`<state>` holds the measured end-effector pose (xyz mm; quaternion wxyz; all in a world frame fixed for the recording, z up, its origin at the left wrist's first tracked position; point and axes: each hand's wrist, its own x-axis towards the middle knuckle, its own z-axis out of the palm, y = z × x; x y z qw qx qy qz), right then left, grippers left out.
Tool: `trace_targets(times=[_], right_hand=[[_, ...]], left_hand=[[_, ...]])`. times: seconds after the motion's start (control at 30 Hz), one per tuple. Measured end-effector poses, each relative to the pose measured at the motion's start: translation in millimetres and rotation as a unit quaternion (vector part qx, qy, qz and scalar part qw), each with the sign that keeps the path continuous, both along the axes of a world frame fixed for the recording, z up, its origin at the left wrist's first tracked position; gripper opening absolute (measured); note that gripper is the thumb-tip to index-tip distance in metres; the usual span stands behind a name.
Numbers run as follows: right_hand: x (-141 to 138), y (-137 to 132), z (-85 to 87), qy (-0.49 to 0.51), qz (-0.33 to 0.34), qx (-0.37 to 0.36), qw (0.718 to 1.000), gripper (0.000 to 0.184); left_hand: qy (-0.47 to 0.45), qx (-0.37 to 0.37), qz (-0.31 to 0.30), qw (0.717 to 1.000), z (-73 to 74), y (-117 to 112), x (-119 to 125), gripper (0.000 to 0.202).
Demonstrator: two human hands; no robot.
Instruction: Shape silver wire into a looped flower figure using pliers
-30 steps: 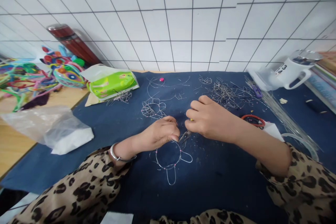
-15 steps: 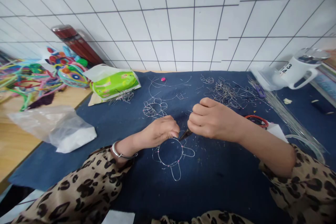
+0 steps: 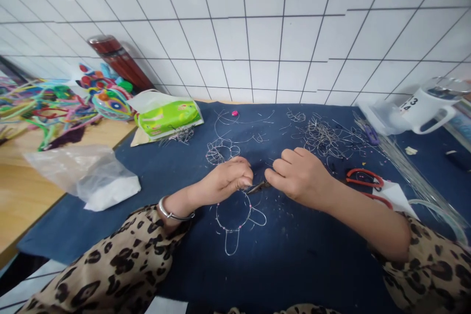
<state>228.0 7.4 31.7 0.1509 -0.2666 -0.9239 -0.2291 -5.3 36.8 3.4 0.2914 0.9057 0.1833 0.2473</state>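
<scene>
My left hand [image 3: 230, 176], closed in a pinch, grips the upper edge of a wire ring [image 3: 217, 216] with small pink beads and thin wire loops sticking out. Across from it my right hand [image 3: 298, 176] is wrapped around a pair of dark pliers [image 3: 260, 186]. The plier tips reach the ring right beside my left fingertips; the handles are hidden in my fist. What the jaws grip is too small to tell. Behind my left hand lies another looped wire piece [image 3: 221, 151] on the dark blue cloth [image 3: 294, 265].
A tangled wire heap [image 3: 318, 135] and red-handled cutters [image 3: 364, 179] lie at right, near long straight wires [image 3: 415, 171]. At far right stands a white mug [image 3: 429, 108]. A green tissue pack [image 3: 169, 117], a plastic bag [image 3: 91, 171] and a red-brown flask [image 3: 121, 61] are at left.
The view has shifted slightly, so the background sits further right. The ring has turned a little under my left hand, and the pliers now lie flatter, their tips nearer my left fingers.
</scene>
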Motion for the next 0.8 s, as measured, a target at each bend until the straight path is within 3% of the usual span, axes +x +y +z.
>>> trace_targets(times=[0.27, 0.53, 0.8], right_hand=[[-1.9, 2.7, -6.8, 0.015, -0.032, -0.027, 0.999, 0.016], [0.7, 6.1, -9.1, 0.021, -0.002, 0.017, 1.0, 0.014], [1.1, 6.3, -5.9, 0.011, 0.017, 0.032, 0.999, 0.012]], left_hand=[[0.029, -0.058, -0.004, 0.998, 9.5, 6.8, -11.2, 0.018], [0.084, -0.014, -0.005, 0.996, 23.1, 9.4, -17.5, 0.017], [0.038, -0.011, -0.003, 0.999, 15.5, 6.0, -13.8, 0.02]])
